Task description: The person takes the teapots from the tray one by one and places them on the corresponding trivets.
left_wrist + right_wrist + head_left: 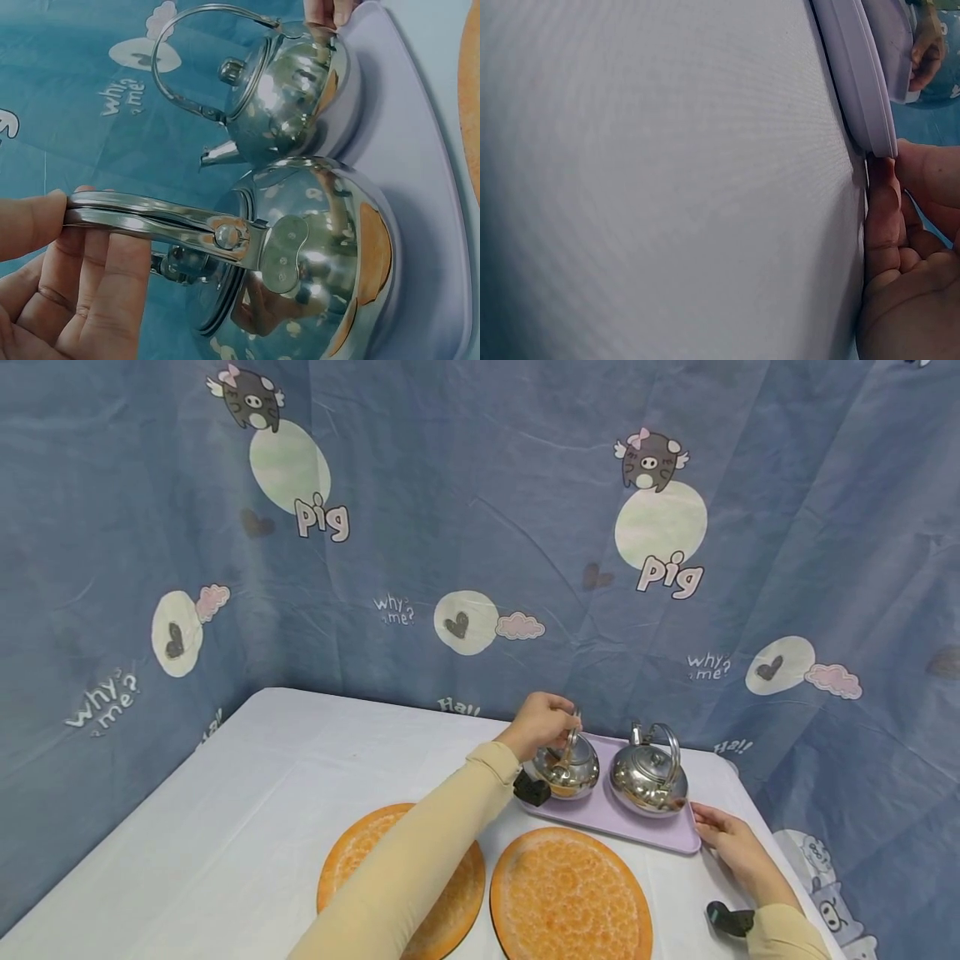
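In the left wrist view, the grip of the left hand (540, 724) is shown clearly: the handle (157, 214) of the left kettle (581, 774) is pinched between the thumb and the curled fingers, a detail which is partly covered in the head view. In the right wrist view, the rim of the lavender tray (603, 812) is seen held at its corner between the thumb and the fingers of the right hand (731, 843); from the head, only a touch at the right end of the tray is seen.

The tray is placed near the far edge of a table (225, 827), which is covered in white. Nearer to the person, two round orange mats (572, 893) are laid side by side. Behind the table, a blue curtain (465, 510) is hung, printed with pigs, hearts and words.

The left kettle is located at the left part of the tray; whether its base is lifted cannot be told. Its round steel body is highly polished, and orange patches are mirrored in it. By a rivet, the handle is joined to its bracket. Beside it, a similar right kettle (648, 781) is stood upright, with its handle raised.
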A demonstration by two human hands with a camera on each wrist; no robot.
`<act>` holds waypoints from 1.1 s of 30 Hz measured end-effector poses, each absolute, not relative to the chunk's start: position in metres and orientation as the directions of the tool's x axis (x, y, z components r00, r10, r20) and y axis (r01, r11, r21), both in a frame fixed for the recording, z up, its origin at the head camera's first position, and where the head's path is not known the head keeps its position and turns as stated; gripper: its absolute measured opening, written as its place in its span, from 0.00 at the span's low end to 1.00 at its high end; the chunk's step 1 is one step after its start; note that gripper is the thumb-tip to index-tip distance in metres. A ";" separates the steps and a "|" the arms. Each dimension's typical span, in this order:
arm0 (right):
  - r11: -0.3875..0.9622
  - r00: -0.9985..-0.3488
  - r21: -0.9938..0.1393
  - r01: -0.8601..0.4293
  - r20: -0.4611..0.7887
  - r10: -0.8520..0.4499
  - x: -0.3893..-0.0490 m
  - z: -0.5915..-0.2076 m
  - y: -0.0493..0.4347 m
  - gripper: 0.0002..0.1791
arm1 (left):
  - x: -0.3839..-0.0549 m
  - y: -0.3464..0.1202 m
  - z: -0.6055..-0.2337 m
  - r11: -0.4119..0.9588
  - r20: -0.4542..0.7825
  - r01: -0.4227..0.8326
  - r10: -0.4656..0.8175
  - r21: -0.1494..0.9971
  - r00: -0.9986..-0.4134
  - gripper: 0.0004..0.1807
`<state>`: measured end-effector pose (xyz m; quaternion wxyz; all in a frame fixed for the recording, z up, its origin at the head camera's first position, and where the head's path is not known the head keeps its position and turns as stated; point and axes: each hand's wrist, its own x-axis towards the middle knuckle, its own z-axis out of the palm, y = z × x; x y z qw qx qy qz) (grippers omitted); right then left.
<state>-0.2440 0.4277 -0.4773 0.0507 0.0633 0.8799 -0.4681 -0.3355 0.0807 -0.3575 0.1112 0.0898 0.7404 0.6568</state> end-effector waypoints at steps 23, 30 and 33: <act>0.535 -0.989 -0.832 0.146 -0.138 0.056 -0.243 -0.479 0.427 0.30 | -0.333 0.049 -0.347 0.054 -0.019 -0.001 0.324 0.999 -0.946 0.24; 0.536 -0.989 -0.832 0.146 -0.134 0.062 -0.243 -0.478 0.427 0.31 | -0.327 0.038 -0.342 0.046 -0.006 0.011 0.333 0.999 -0.943 0.23; 0.540 -0.987 -0.826 0.161 -0.145 0.072 -0.243 -0.477 0.427 0.30 | -0.325 0.032 -0.339 0.044 -0.005 0.011 0.339 0.999 -0.941 0.24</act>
